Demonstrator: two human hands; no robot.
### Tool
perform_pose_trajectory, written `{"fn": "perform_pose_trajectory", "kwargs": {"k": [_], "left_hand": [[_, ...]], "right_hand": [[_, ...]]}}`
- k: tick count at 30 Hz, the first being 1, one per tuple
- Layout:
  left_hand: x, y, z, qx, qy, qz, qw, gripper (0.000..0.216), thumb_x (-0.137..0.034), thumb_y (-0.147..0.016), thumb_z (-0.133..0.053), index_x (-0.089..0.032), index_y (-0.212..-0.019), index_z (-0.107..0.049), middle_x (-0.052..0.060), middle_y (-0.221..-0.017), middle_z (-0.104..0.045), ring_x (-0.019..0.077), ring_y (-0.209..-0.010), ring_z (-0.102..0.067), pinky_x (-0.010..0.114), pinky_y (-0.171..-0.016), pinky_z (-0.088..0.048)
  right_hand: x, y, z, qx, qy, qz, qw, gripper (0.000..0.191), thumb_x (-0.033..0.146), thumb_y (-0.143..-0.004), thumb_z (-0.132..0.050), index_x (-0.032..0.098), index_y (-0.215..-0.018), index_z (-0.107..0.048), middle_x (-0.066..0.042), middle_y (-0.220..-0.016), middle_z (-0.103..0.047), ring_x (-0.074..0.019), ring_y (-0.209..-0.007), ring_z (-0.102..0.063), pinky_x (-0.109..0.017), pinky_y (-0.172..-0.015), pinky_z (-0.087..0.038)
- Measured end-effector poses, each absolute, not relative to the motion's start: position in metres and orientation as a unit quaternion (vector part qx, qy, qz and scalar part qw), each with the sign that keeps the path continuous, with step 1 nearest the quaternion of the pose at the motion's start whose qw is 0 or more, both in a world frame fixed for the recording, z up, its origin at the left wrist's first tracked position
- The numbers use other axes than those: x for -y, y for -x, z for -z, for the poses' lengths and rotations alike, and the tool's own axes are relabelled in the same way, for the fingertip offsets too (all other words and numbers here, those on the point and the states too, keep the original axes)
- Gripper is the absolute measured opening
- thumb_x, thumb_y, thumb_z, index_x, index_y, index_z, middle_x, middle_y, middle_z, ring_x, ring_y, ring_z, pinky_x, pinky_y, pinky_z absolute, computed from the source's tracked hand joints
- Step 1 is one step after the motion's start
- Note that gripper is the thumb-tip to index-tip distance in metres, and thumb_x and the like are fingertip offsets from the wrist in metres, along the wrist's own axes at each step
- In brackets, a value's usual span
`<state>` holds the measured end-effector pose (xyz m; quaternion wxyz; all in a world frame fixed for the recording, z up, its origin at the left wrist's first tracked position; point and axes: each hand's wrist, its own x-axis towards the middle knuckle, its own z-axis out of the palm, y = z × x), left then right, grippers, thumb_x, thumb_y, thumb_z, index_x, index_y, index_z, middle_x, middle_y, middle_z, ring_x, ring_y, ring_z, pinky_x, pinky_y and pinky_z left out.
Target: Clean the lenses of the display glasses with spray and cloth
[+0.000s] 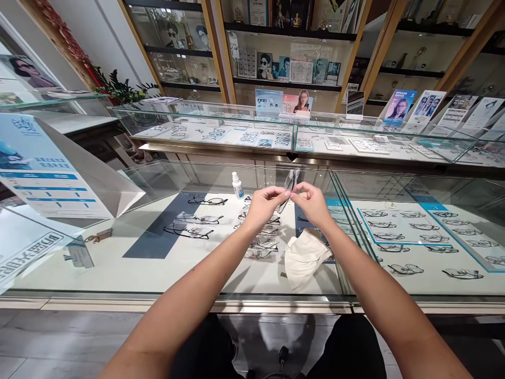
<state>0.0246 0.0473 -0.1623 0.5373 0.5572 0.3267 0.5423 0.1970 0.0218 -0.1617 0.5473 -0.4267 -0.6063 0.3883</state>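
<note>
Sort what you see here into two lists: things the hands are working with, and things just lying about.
In use: glasses, pinched between left hand and right hand.

Lying about: cloth, bottle, sign, display frames inside the counter.

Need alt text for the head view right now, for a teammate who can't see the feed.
The left hand and right hand pinch clear glasses between them above a glass counter. A crumpled white cloth lies on the glass below the hands, and a small white bottle stands beyond the left hand. Rows of frames lie in the case underneath.
</note>
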Motion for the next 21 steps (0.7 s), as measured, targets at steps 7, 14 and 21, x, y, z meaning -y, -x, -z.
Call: {"fn": "perform_pose_trajectory", "kwargs": {"k": [7,14,21], "left_hand": [[-0.045,-0.023,0.16,-0.309,-0.593,-0.515,0.536,0.051,-0.063,-0.065,-0.1,-0.018,-0.083,-0.086,0.005,-0.086,-0.079,0.0179,-0.085,-0.064,0.031,-0.082,-0.051],[-0.05,-0.019,0.159,-0.306,-0.599,-0.505,0.541,0.055,-0.067,-0.065,-0.099,-0.017,-0.082,-0.083,0.006,-0.085,-0.078,0.0169,-0.084,-0.065,0.03,-0.081,-0.052],[-0.058,-0.016,0.168,-0.31,-0.597,-0.507,0.539,0.059,-0.072,-0.073,-0.093,-0.018,-0.093,-0.082,0.011,-0.1,-0.08,0.0222,-0.094,-0.071,0.034,-0.081,-0.058]], "right_hand": [[-0.023,-0.2,0.156,0.596,0.418,-0.415,0.545,0.042,0.057,-0.078,-0.082,0.025,-0.079,-0.056,0.013,-0.047,-0.032,-0.0067,-0.047,-0.016,-0.027,-0.053,-0.012],[-0.025,-0.207,0.152,0.596,0.409,-0.444,0.529,0.045,0.06,-0.075,-0.086,0.024,-0.081,-0.061,0.013,-0.046,-0.034,-0.0071,-0.047,-0.017,-0.028,-0.053,-0.013],[-0.029,-0.213,0.151,0.595,0.44,-0.404,0.538,0.038,0.055,-0.073,-0.082,0.024,-0.079,-0.061,0.013,-0.049,-0.033,-0.0081,-0.049,-0.018,-0.029,-0.054,-0.016]]}}
